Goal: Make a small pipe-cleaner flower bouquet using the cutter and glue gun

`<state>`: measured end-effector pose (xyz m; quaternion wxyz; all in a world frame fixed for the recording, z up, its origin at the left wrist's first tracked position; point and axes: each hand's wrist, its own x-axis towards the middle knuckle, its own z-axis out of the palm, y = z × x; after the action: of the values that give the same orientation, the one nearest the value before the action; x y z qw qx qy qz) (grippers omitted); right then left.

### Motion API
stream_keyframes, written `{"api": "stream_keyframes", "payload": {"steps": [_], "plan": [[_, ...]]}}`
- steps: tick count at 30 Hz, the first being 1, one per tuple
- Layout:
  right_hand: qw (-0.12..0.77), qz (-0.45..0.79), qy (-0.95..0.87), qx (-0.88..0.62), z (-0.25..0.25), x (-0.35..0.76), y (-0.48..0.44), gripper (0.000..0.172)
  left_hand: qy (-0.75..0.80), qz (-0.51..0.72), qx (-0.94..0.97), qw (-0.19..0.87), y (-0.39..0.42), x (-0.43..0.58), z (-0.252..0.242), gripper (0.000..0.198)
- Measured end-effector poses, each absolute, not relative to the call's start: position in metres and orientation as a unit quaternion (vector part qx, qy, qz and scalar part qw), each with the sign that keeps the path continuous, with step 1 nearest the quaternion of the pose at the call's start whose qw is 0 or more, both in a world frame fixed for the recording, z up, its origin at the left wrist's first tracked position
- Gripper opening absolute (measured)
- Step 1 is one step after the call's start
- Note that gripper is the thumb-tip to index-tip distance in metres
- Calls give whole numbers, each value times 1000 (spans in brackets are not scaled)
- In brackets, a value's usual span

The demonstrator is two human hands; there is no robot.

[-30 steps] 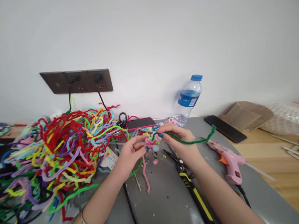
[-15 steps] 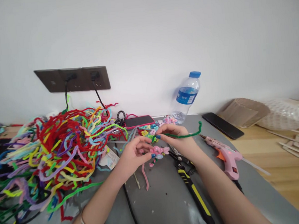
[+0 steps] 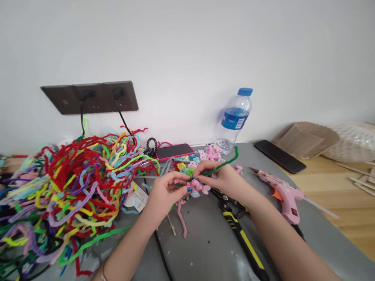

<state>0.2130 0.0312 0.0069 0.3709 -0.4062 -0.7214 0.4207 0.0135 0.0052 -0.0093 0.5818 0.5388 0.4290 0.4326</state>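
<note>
My left hand (image 3: pixel 164 197) is closed in a pinch on a small pink pipe-cleaner figure (image 3: pixel 196 185), its lower parts hanging below the fingers. My right hand (image 3: pixel 224 180) meets it from the other side, thumb and finger pinching a dark green pipe cleaner (image 3: pixel 227 163). One bent end of that green stem sticks up to the right over the hand. Just behind the fingertips lie small coloured pipe-cleaner flowers (image 3: pixel 208 153). A loose pink pipe cleaner (image 3: pixel 181 219) rests on the grey table below the hands. The fingers partly hide where green and pink meet.
A big tangle of pipe cleaners (image 3: pixel 79 180) fills the left. Black-and-yellow pliers (image 3: pixel 244 242) lie under my right forearm, with a pink glue gun (image 3: pixel 290 203) farther right. Behind stand a water bottle (image 3: pixel 234 119), a pink-edged phone (image 3: pixel 175 151) and a black phone (image 3: pixel 279 156).
My right hand has moved slightly left and down, bringing the green pipe cleaner against the pink figure. Its free end now points up more steeply. The two hands' fingertips are closer together.
</note>
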Motion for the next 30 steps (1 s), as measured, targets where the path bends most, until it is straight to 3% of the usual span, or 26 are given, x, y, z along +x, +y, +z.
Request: {"api": "stream_keyframes", "payload": {"steps": [11, 21, 30], "plan": [[294, 408, -759, -414, 12, 223, 29, 7, 432, 416, 580, 551, 5, 11, -12, 20], [336, 381, -754, -417, 5, 219, 29, 6, 446, 363, 594, 563, 1, 14, -13, 23], [279, 403, -765, -417, 10, 220, 27, 7, 467, 372, 617, 513, 5, 12, -15, 11]]}}
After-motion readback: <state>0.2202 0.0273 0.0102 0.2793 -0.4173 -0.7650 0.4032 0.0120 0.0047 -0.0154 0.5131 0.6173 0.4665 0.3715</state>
